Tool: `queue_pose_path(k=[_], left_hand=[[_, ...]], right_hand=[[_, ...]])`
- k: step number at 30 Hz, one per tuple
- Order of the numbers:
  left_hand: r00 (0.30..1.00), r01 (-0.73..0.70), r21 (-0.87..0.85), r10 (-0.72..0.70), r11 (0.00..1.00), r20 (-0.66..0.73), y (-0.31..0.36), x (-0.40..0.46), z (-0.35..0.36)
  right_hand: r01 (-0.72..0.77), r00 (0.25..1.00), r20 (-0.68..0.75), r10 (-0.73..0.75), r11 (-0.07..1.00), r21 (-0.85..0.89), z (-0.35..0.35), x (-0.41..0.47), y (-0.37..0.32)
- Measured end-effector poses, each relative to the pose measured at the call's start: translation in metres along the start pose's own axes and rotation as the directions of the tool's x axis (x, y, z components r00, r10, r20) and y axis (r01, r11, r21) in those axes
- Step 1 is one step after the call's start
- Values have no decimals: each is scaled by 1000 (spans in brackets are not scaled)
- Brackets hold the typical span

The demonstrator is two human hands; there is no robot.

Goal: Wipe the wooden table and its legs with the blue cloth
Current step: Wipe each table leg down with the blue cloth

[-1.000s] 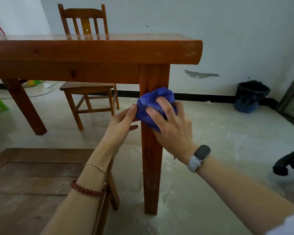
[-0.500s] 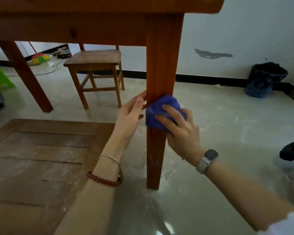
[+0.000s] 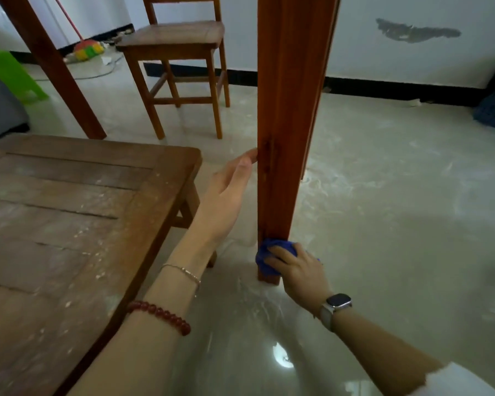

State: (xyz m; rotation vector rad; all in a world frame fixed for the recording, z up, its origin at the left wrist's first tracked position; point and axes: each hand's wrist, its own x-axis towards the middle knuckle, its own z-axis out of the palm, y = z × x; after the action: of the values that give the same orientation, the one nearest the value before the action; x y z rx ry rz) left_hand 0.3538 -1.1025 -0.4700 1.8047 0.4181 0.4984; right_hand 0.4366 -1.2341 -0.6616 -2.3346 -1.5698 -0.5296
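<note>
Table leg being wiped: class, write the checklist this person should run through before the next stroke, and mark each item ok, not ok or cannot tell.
1. Blue cloth gripped in the right hand: ok.
2. Cloth touching the table leg: ok, pressed near its foot.
3. Left hand steadying the leg: ok, straight fingertips touch its left edge.
4. Cloth has reached the leg's very bottom: not ok, a short stretch shows below it.
5. Far side of the leg wiped: cannot tell, hidden.
6. Room to move beside the low wooden bench: ok, it stands apart from the leg.
</note>
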Motion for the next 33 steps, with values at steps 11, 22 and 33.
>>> queue_pose_path(k=[11,22,33], left_hand=[[998,-45,0,45,999,-32,-28,7,4],[998,4,8,-3,1000,-58,-23,1,10],[998,50,3,-50,999,-24,-42,-5,10]], right_hand=[[84,963,-246,-109,990,-109,11,12,3],[84,885,-461,-66,996,18,-73,44,18],[142,928,-307,-209,964,-225,-16,20,21]])
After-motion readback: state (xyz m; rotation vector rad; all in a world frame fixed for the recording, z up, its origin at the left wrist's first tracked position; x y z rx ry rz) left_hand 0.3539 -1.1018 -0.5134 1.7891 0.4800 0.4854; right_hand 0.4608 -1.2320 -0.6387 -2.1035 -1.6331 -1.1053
